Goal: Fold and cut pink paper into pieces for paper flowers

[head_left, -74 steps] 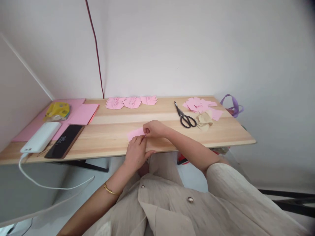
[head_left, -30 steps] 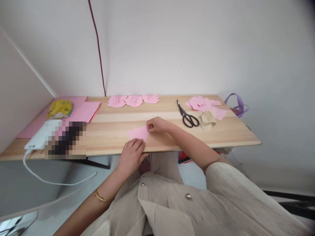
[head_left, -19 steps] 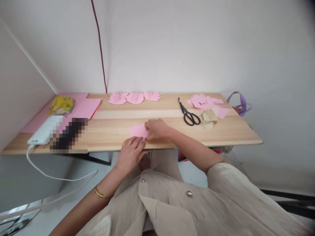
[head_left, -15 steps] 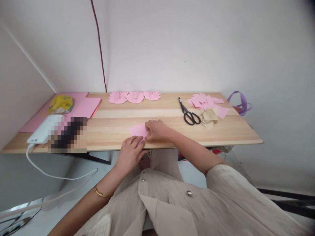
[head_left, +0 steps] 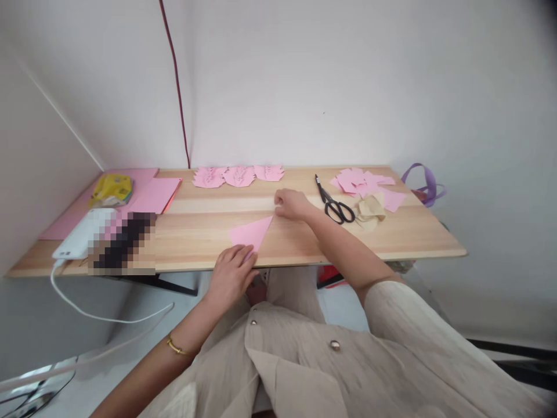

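Paper [head_left: 250, 232], pink and tapering to a point, lies flat on the surface [head_left: 195, 232] between my grips, near end under the left, tip at the right. Left grip [head_left: 232, 271]: flattened, fingers side by side over the paper's near end, pressing rather than pinching; I read that as an anchor so it can't slide. Right grip [head_left: 291, 204]: fingers curled, thumb side right by the tip. Can't tell if it's pinching that tip or just beside it. Scissors [head_left: 324, 194] sit just right of the right grip, handles toward me, probably so they're easy to reach. Farther right, pink offcuts [head_left: 363, 181] in a heap, crumpled tan piece [head_left: 371, 209] on the near side; looks deliberately off to one side. Three fringed pieces [head_left: 239, 176] in a row beyond both grips at the back edge, presumably out of elbow range. Well left of the left grip: pink sheets [head_left: 154, 194], yellow packet [head_left: 112, 187] on top, maybe as a weight, white device [head_left: 76, 241] nearer me. Dark item [head_left: 126, 238] beside it is pixelated, can't identify.
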The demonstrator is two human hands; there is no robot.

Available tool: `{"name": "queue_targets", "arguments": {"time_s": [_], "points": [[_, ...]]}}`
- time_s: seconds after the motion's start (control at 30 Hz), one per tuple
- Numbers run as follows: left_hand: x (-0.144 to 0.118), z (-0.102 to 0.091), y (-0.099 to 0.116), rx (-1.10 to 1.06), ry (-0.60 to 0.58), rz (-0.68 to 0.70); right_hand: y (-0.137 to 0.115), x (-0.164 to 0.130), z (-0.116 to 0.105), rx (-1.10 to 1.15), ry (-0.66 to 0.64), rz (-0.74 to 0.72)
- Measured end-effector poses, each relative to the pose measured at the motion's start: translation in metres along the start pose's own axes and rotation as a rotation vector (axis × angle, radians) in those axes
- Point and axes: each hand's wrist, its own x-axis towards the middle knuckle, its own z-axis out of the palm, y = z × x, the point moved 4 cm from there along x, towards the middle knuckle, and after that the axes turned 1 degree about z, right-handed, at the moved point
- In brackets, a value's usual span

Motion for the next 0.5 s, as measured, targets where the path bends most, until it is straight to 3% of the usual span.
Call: {"name": "queue_targets", "arguments": {"time_s": [0.13, 0.2, 0.37, 0.5], "points": [[-0.003, 0.001, -0.003, -0.023, 0.042, 0.040, -0.036, -0.003, 0.007, 0.132, -0.188, -0.288], [-0.005, 0.001, -0.004, -0.039, 0.071, 0.067, -0.050, -0.004, 0.012, 0.136, -0.303, -0.352], [-0.013, -0.007, -0.007, -0.081, 0.136, 0.094, -0.057, -0.001, 0.021, 0.055, -0.477, -0.249], [-0.018, -0.013, -0.010, -0.101, 0.130, 0.102, -0.055, -0.006, 0.024, 0.111, -0.480, -0.216]]}}
